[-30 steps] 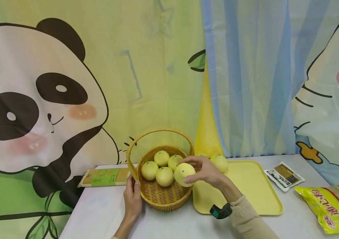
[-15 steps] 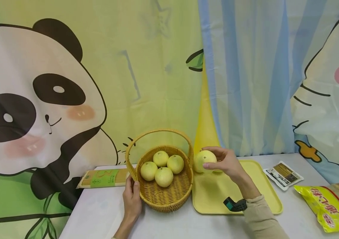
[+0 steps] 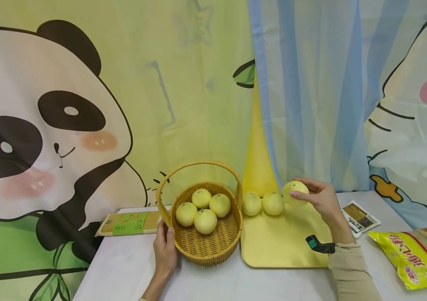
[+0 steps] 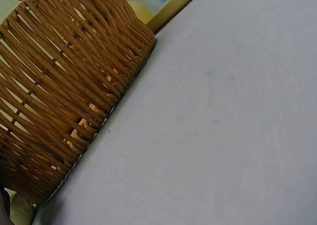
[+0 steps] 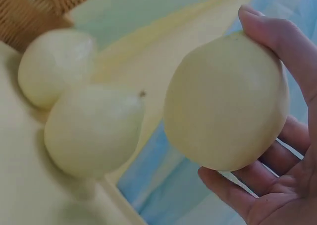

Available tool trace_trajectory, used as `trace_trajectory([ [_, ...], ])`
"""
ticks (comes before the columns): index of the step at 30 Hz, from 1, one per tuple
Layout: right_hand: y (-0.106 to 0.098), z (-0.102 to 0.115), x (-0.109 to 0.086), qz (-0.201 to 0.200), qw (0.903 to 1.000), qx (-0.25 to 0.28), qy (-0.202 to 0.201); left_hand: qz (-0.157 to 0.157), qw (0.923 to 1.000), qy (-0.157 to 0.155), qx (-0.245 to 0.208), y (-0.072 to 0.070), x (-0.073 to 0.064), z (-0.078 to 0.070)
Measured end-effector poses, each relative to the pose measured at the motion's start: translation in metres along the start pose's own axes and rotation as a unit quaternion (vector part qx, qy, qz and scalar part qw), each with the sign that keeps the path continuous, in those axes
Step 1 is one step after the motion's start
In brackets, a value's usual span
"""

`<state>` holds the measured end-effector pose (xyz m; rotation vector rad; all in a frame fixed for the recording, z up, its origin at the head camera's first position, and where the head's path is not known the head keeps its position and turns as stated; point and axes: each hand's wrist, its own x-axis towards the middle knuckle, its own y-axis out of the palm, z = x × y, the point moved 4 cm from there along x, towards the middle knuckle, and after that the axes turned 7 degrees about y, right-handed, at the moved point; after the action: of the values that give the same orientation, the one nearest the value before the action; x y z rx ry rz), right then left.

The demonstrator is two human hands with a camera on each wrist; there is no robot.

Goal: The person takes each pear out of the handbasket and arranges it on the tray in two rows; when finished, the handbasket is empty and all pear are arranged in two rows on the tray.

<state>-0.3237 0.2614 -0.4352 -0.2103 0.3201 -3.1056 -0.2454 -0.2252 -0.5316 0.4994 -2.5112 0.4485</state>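
Note:
My right hand (image 3: 324, 200) grips a pale yellow-green melon (image 3: 295, 193) at the back of the yellow tray (image 3: 285, 246). In the right wrist view the thumb lies over the top of this melon (image 5: 225, 101), with fingers beneath. Two similar melons, a left one (image 3: 251, 204) and a right one (image 3: 273, 203), sit side by side along the tray's back edge. Left of the tray stands a wicker basket (image 3: 209, 246) with a tall handle and several melons (image 3: 205, 221) inside. My left hand (image 3: 165, 251) holds the basket's left side near the handle base; its fingertips are partly hidden.
A flat pack with a green label (image 3: 130, 223) lies behind the basket's left side. Right of the tray are a small white-edged sachet (image 3: 360, 217) and a yellow food bag (image 3: 412, 259). A printed curtain (image 3: 205, 104) hangs along the table's back edge.
My right hand has carried one melon from the basket rightward across the tray, past the two melons at its back edge. My left hand stays at the basket.

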Motion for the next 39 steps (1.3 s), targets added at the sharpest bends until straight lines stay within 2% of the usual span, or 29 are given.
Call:
trace_trajectory([
  [4, -0.008, -0.019, 0.002, -0.005, 0.9995, -0.017, 0.026, 0.001, 1.0, 0.003, -0.002, 0.0, 0.0, -0.001],
  [15, -0.006, -0.062, 0.011, 0.012, 0.997, 0.028, 0.072, 0.001, 1.0, -0.002, 0.006, 0.0, -0.001, 0.004],
  [20, -0.004, -0.068, 0.013, 0.011, 0.9969, 0.02, 0.075, -0.004, 0.9999, -0.006, 0.012, 0.0, -0.001, 0.005],
  [27, -0.004, -0.074, 0.015, 0.005, 0.9983, -0.011, 0.057, 0.0, 1.0, -0.004, 0.006, 0.001, 0.0, 0.003],
  [39, -0.006, -0.087, 0.016, 0.005, 0.9971, -0.017, 0.074, -0.001, 1.0, 0.001, 0.005, 0.0, 0.0, 0.001],
])
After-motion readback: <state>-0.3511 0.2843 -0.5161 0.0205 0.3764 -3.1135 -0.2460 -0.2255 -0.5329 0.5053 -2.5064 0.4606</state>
